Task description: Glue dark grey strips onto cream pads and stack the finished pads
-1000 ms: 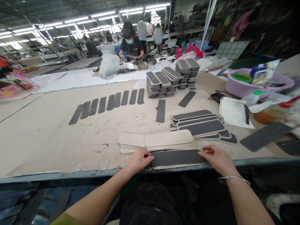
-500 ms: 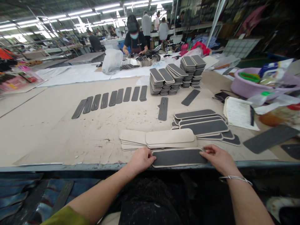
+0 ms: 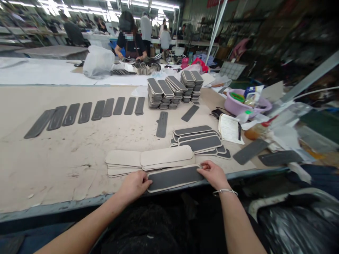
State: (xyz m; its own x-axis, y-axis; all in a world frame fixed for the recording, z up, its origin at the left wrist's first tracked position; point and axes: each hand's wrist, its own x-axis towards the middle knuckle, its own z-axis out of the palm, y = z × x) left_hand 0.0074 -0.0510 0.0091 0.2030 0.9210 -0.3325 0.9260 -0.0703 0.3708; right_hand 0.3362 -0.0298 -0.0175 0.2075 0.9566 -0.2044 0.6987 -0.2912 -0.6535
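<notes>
A long dark grey panel with a pale border (image 3: 174,177) lies at the table's front edge. My left hand (image 3: 137,182) pinches its left end between thumb and fingers. At the panel's right end, my right hand (image 3: 210,172) grips the upper corner, thumb on top. Just behind the panel are overlapping cream pieces (image 3: 166,156), in a left and a right stack. Farther right and back sits a loose pile of dark panels with pale rims (image 3: 201,144).
Tall stacks of bordered panels (image 3: 166,93) stand mid-table; a row of dark strips (image 3: 84,113) lies left. A purple basin (image 3: 247,102), a notepad (image 3: 229,128) and loose dark pieces (image 3: 250,151) are at right. A person (image 3: 129,42) works across the table.
The view has swung right, so the table and its items appear farther left. Both hands stay at the two ends of the panel, which looks slightly more tilted in view.
</notes>
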